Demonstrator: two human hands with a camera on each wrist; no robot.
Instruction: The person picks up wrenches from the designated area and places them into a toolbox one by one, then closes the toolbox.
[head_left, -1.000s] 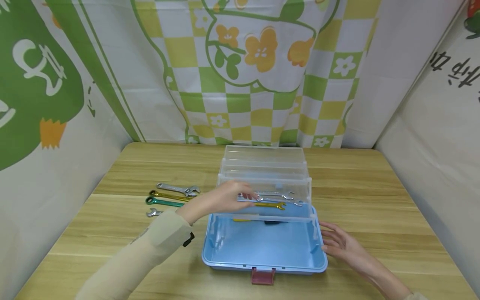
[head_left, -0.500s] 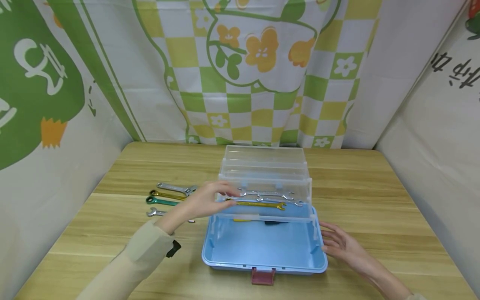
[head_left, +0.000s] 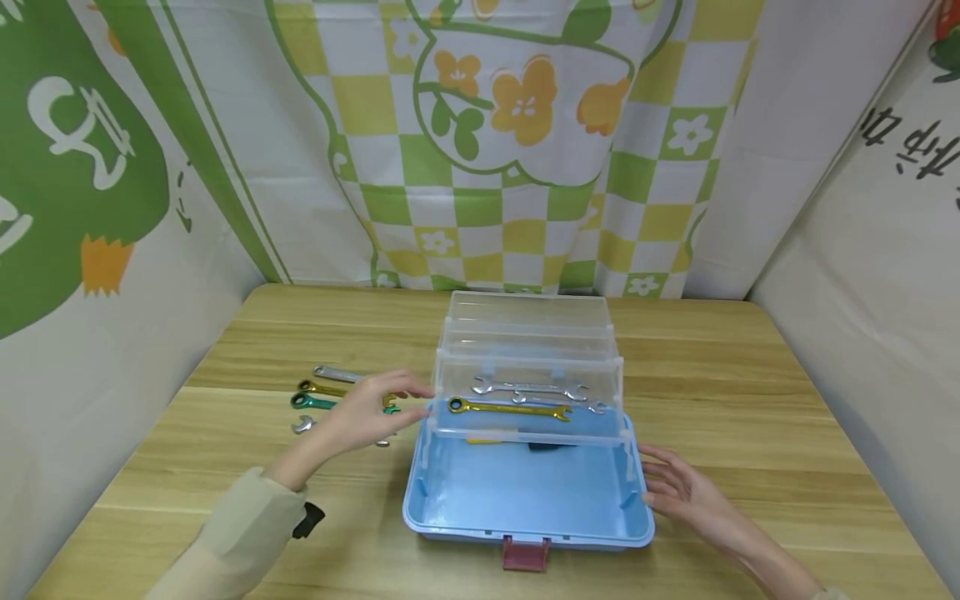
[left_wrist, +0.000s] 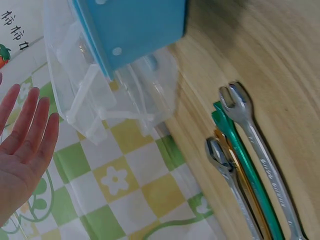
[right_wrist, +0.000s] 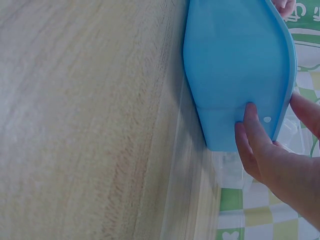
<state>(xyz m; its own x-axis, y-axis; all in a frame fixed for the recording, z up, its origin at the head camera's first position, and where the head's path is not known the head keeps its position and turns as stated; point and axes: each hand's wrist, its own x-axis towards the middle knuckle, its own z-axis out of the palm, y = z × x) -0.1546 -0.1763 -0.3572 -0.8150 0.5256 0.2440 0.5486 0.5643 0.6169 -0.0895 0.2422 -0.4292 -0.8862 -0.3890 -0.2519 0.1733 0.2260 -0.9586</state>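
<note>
My left hand (head_left: 367, 414), fingers extended and holding nothing, hovers left of the blue toolbox (head_left: 525, 500). Under it on the table lie a silver adjustable wrench (head_left: 337, 373), a gold ratchet wrench (head_left: 322, 387), a green ratchet wrench (left_wrist: 245, 160) and a silver open-end wrench (head_left: 303, 425), partly hidden by the hand. In the toolbox's raised clear tray sit a gold combination wrench (head_left: 510, 409) and silver wrenches (head_left: 528, 388). My right hand (head_left: 690, 492) touches the toolbox's right side; in the right wrist view its fairly straight fingers lie against the outer wall, thumb by the rim.
Open clear lid and tray panels (head_left: 528, 321) stand at the toolbox's back. A maroon latch (head_left: 525, 553) hangs at its front. Below the tray, a yellow thing (head_left: 483, 441) and a dark thing (head_left: 546, 446) show in part. Printed curtains (head_left: 480, 208) border the wooden table.
My left hand has moved left, from over the clear tray to above the wrenches on the table. The gold wrench's ring end in the tray is now uncovered. My right hand has stayed put.
</note>
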